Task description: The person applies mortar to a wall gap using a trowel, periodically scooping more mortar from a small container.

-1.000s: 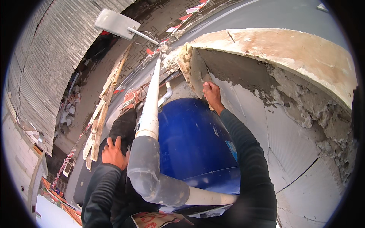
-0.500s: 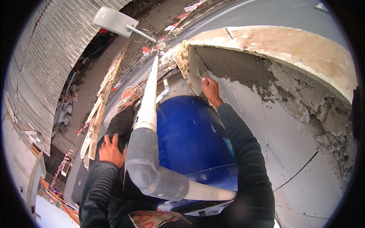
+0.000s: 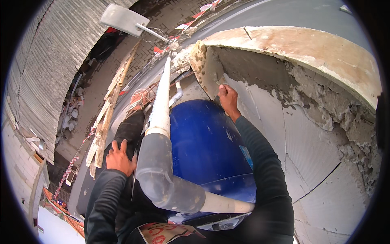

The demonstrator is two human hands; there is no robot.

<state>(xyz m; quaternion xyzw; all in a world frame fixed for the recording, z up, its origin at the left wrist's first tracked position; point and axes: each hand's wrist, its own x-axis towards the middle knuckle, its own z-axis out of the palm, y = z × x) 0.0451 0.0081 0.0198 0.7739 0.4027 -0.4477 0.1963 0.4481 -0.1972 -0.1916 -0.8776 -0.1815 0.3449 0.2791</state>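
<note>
My right hand is closed beside the narrow end of the plastered recess. It grips what looks like a trowel, its flat grey blade up against the inner face of a speckled board; the handle is mostly hidden by my fingers. My left hand lies with fingers spread on my dark trouser leg and holds nothing. Between my arms stand a blue drum and, in front of it, a thick pipe with a grey elbow.
A curved wooden board edges the recess, above wet grey mortar and rough lumps. Pale wall panels run down the right. At left are wooden poles, a lamp head, corrugated roofing and paving far below.
My right hand has shifted slightly right and down, and its wrist has turned. The grey blade now shows more broadly against the board. My left hand stays on my leg.
</note>
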